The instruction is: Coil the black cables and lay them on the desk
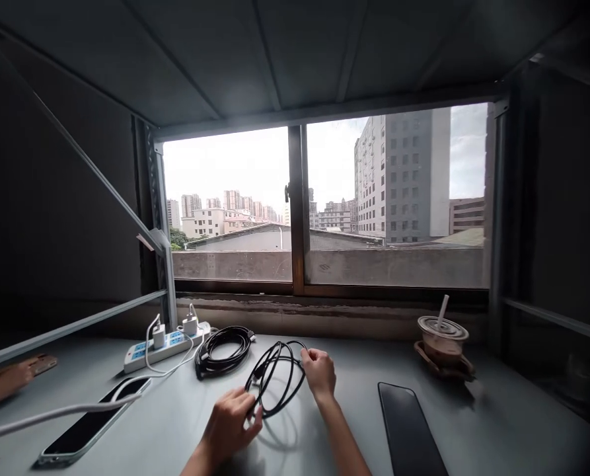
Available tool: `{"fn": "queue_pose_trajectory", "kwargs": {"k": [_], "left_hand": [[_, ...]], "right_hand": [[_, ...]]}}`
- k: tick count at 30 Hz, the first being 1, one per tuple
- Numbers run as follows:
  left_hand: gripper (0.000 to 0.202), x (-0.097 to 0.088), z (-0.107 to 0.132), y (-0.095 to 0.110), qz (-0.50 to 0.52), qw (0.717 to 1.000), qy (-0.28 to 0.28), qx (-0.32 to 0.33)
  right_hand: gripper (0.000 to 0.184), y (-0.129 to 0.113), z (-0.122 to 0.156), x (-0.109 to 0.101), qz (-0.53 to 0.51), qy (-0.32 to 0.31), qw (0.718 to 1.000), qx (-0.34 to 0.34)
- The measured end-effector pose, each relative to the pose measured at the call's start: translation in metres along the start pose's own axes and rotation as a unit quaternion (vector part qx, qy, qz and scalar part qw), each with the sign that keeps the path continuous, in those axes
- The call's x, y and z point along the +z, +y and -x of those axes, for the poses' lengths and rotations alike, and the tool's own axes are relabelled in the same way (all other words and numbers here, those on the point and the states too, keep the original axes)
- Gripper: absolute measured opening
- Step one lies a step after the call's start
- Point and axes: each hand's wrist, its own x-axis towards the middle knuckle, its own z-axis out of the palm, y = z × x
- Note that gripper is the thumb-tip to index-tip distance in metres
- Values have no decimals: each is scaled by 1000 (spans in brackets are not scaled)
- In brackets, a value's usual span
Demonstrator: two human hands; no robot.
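Observation:
A black cable (275, 377) is looped into a coil and held just above the grey table (497, 416). My left hand (230, 423) pinches the near side of the loops, fingers closed. My right hand (319, 373) grips the far right side of the coil near its end, fingers closed too. A second black cable (222, 350), coiled, lies on the table just behind and to the left.
A white power strip (166, 344) with two chargers sits at the back left, its white lead running to a phone (94, 423) lying face up. A dark phone (408, 430) lies at the right. An iced drink cup (442, 340) stands at the back right. Another person's hand (2, 383) shows at the left edge.

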Motion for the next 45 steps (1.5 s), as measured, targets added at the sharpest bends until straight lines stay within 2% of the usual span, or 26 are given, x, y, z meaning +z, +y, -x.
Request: {"fn": "queue_pose_trajectory", "kwargs": {"k": [2, 4, 8, 12, 15, 22, 25, 28, 30, 32, 35, 38, 40, 42, 45], "left_hand": [[26, -1, 2, 11, 18, 1000, -9, 17], [26, -1, 4, 19, 40, 999, -22, 0], [27, -8, 11, 27, 75, 990, -75, -93], [32, -18, 22, 30, 73, 963, -144, -215], [36, -23, 29, 29, 104, 949, -161, -252], [37, -37, 29, 28, 216, 929, -165, -252], [39, -43, 31, 27, 290, 913, -129, -257], [37, -42, 28, 19, 342, 891, -76, -289], [35, -42, 16, 10, 362, 874, -45, -322], [36, -46, -6, 1, 385, 852, -23, -354], [40, -60, -56, -8, 409, 834, 3, -370], [44, -79, -114, -12, 423, 808, 51, -407], [49, -92, -149, -13, 458, 793, 93, -391], [49, -101, -175, -16, 470, 794, 141, -358], [43, -103, -192, -24, 491, 791, 134, -339]], "right_hand": [[43, 2, 4, 1, 16, 0, 1000, 2], [45, 6, 8, 6, 37, -12, 999, 2], [50, 15, 18, 15, 81, -53, 995, -9], [41, 18, 30, 14, 106, -93, 989, -39], [37, 18, 40, 9, 93, -118, 987, -58], [37, 20, 74, -6, -7, -180, 979, -95], [32, 18, 76, -12, -76, -203, 970, -106], [40, 3, 63, -16, -159, -206, 959, -108], [47, -18, 50, -21, -208, -191, 954, -103], [50, -49, 37, -29, -244, -176, 948, -104], [61, -103, 21, -47, -299, -183, 926, -143], [51, -145, 8, -64, -354, -199, 892, -198], [42, -155, -1, -69, -372, -209, 886, -183], [41, -153, -13, -66, -360, -185, 905, -134], [43, -139, -30, -54, -316, -128, 938, -63]]}}
